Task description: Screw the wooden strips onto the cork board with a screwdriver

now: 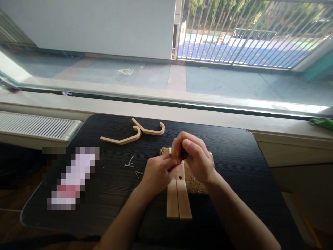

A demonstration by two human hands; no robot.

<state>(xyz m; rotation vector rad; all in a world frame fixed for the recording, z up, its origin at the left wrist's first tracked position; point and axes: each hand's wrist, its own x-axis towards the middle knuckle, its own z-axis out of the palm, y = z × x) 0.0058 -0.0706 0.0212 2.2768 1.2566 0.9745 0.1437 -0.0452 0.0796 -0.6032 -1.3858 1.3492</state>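
My left hand (157,172) and my right hand (194,156) meet over the middle of a black table (234,159). My right hand is closed round a small dark object (184,152) that I cannot name. My left hand pinches at the top of two flat wooden slats (179,198) that lie side by side, pointing toward me. The slats rest on a cork-like board (194,182) under my hands. What the left fingers hold is hidden.
Two curved wooden hook pieces (135,133) lie toward the table's far edge. Several small nails (131,165) are scattered left of my hands. A blurred-out object (71,177) lies at the left. Beyond are a radiator grille (33,125), a window sill and a window.
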